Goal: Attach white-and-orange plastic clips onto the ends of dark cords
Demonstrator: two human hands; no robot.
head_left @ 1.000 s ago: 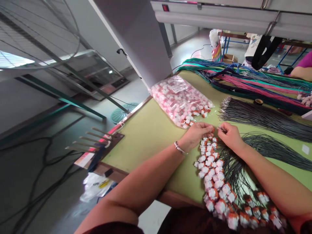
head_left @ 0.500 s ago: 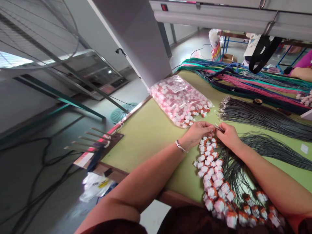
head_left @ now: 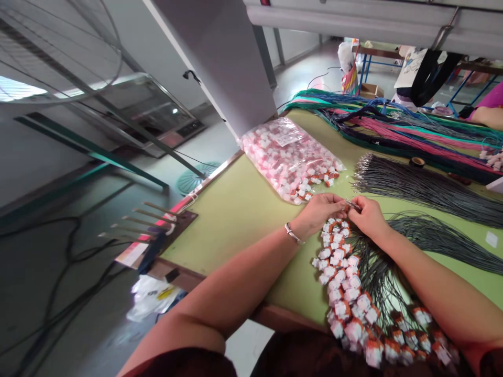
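Note:
My left hand [head_left: 324, 210], with a bracelet at its wrist, is closed in a pinch on a small connector, mostly hidden by the fingers. Close against it, my right hand [head_left: 368, 215] grips thin dark wires, and their metal-tipped ends point at the left fingertips. Below both hands lies a long pile of white and orange connectors [head_left: 338, 280] on dark wires [head_left: 369, 262], curving toward my body. Just beyond my left hand rests a clear plastic bag [head_left: 288, 152] of loose connectors, some spilling at its near corner.
A bundle of dark wires [head_left: 424, 183] with metal tips lies beyond my right hand, with a roll of tape [head_left: 417, 162] on it. Coloured wires [head_left: 377, 123] run along the table's back. A metal-pronged rack [head_left: 168, 230] sits at the left edge. Another person's arm [head_left: 487, 116] shows far right.
The camera view has shifted slightly. My two hands stay together at the same spot, with the fingers moving only a little around the connector and wire tips.

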